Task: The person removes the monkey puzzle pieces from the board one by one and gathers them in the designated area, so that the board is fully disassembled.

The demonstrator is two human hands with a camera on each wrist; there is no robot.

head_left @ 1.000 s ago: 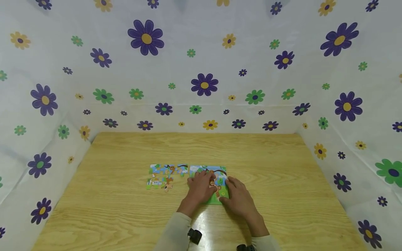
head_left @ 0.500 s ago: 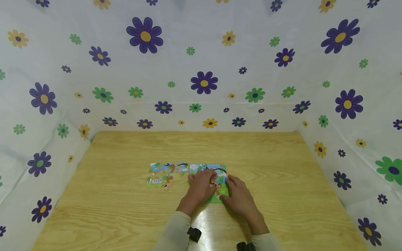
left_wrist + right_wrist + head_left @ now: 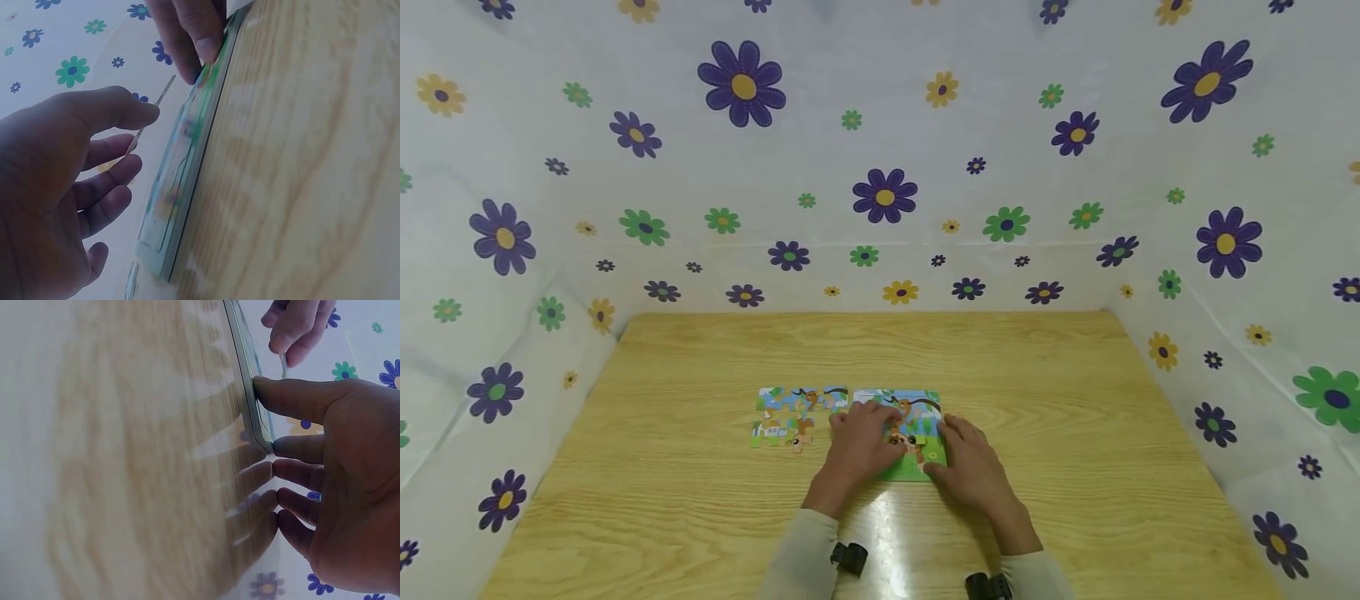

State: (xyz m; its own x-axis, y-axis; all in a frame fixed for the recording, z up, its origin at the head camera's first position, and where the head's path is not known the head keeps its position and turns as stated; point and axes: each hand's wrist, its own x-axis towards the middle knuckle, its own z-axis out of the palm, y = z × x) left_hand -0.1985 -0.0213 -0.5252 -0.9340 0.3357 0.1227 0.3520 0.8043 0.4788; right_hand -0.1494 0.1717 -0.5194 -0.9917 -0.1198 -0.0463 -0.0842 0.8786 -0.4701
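My left hand [image 3: 861, 442] is over the left part of a picture puzzle board [image 3: 934, 457]. Between its thumb and fingers, in the left wrist view, it pinches a thin puzzle piece [image 3: 165, 90], seen edge-on and tilted above the board. At the board's near right corner rests my right hand [image 3: 973, 467], thumb on the near edge and fingers along the right side. The right wrist view has that thumb [image 3: 294, 397] against the board's edge, with the other fingertips down on the table. The board shows a brown animal, a branch and green ground; my left hand hides its left part.
Left of the board lie loose puzzle pieces in two rows, the upper row [image 3: 805, 399] close to the board and the lower group [image 3: 781, 432] nearer me. The wooden table [image 3: 662, 483] is enclosed by a white flower-printed cloth [image 3: 820, 150].
My left hand has shifted left over the board with the piece, uncovering more of the picture in the middle. My right hand stays at the right corner.
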